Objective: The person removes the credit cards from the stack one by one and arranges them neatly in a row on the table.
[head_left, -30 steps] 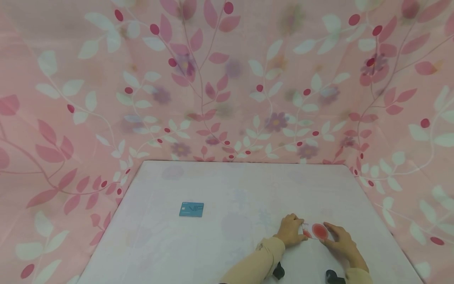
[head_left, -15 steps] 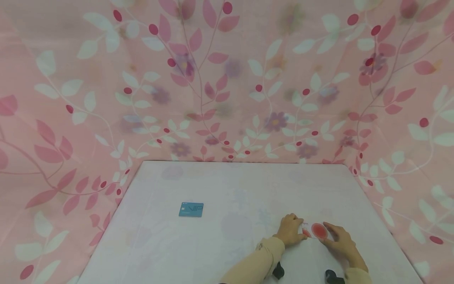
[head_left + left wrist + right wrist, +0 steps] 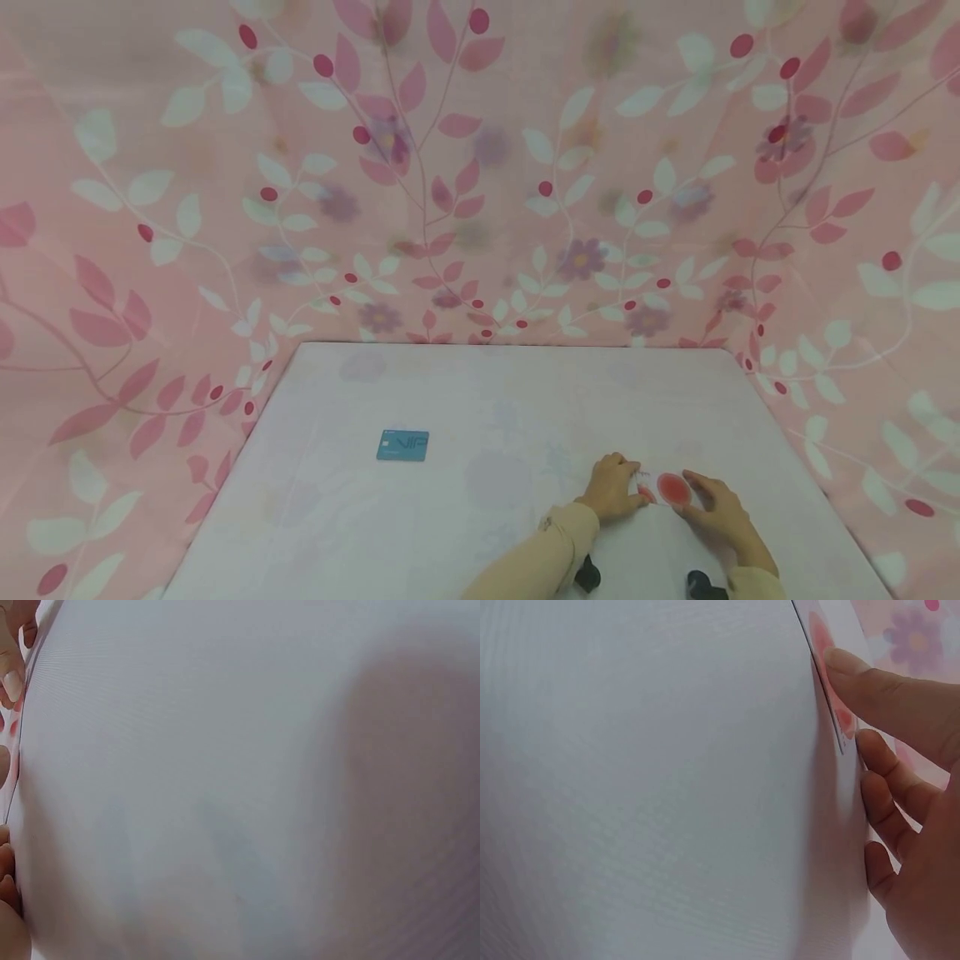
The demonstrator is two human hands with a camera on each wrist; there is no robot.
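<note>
Card [image 3: 673,489] right of another card [image 3: 402,446]

head view faces forward-down; close wrist views share its white tabletop [image 3: 337,525].

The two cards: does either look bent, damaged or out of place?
Nothing stands out. The blue card on the white table shows no bend or damage; nor does the red-patterned card between left hand and right hand, though they partly cover it.

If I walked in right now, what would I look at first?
Probably the pink flowery backdrop, which fills the view behind and beside the white table. Next, the red-and-white card near the table's front right, held between the left hand and the right hand. The blue card lies apart, to their left.
</note>
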